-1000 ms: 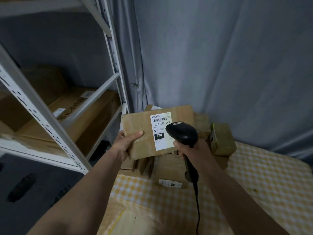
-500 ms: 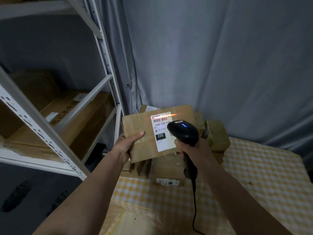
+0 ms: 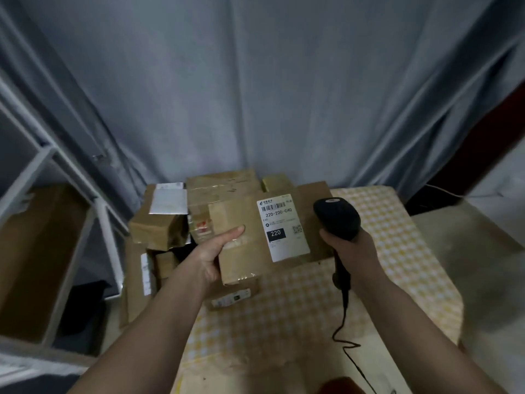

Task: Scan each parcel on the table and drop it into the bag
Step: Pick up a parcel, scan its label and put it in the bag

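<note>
While our left hand (image 3: 211,255) holds the flat brown cardboard parcel (image 3: 255,237) up over the near edge of the heap, thumb across its taped face and fingers hidden beneath, its white shipping label (image 3: 282,227) faces us. Our right hand (image 3: 352,250) is wrapped around the handle of the black corded barcode scanner (image 3: 336,218), whose head sits just beside the label.

We judge the parcel light and stiff, since one hand carries it level by a corner; the glossy tape may be slick, so a grip along the bare cardboard edge seems safer for the drop.

Behind it lies a jumble of other brown taped boxes (image 3: 221,186), resting on the table with the yellow-and-white checked cloth (image 3: 397,245). A white metal shelf rack (image 3: 85,200) stands to the left, a grey curtain (image 3: 255,81) behind. No bag is visible, and the scanner's cable (image 3: 345,331) trails across the cloth beneath our right arm.
</note>
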The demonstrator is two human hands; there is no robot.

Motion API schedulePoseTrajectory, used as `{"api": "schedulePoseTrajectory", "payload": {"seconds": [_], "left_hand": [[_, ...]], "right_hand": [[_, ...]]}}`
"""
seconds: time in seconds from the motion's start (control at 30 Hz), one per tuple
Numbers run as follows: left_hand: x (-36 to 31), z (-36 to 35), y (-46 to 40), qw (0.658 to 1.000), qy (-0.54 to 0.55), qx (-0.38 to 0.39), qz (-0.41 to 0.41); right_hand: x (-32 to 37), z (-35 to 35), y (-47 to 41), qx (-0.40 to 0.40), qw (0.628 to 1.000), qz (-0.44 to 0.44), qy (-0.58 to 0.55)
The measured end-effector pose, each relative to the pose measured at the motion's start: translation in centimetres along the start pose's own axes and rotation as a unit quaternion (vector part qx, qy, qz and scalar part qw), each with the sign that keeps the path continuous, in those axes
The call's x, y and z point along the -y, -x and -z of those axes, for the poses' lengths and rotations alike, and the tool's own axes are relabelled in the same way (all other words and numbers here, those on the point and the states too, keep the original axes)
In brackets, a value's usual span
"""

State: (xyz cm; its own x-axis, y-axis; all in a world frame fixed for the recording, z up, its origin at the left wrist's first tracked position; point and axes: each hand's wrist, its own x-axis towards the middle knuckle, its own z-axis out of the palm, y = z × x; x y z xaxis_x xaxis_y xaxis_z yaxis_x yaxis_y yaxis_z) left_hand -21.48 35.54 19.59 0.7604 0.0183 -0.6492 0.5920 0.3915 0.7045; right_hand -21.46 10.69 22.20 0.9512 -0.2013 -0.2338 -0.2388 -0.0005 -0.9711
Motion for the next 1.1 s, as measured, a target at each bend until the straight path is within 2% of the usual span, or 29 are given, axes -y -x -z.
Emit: {"api": "schedulePoseTrajectory", "payload": {"seconds": [0.33, 0.53, 0.77, 0.87, 1.0, 1.1], "left_hand": [[2.3, -14.4, -3.4, 0.991, -0.103, 0.075, 0.039], [6.5, -26.7, -4.3, 0.978, -0.14, 0.132, 0.085], [12.3, -43.4, -4.9, 0.941, -0.21, 0.247, 0.094], [15.3, -49.3, -6.1, 0.937, -0.206, 0.27, 0.074], [19.1, -56.6, -7.3, 0.946, -0.184, 0.266, -0.013], [20.9, -61.3, -7.4, 0.953, -0.15, 0.26, -0.036]], "right_hand": [[-0.3, 13.7, -0.6, -0.093, 0.995, -0.024, -0.036], [-0.5, 26.0, -1.0, -0.178, 0.981, -0.058, -0.058], [-1.6, 41.8, -2.1, -0.286, 0.953, -0.069, -0.071], [-1.6, 47.8, -2.3, -0.294, 0.948, -0.075, -0.099], [-1.9, 55.1, -2.6, -0.317, 0.94, -0.088, -0.088], [-1.7, 59.3, -3.1, -0.338, 0.933, -0.09, -0.089]]}}
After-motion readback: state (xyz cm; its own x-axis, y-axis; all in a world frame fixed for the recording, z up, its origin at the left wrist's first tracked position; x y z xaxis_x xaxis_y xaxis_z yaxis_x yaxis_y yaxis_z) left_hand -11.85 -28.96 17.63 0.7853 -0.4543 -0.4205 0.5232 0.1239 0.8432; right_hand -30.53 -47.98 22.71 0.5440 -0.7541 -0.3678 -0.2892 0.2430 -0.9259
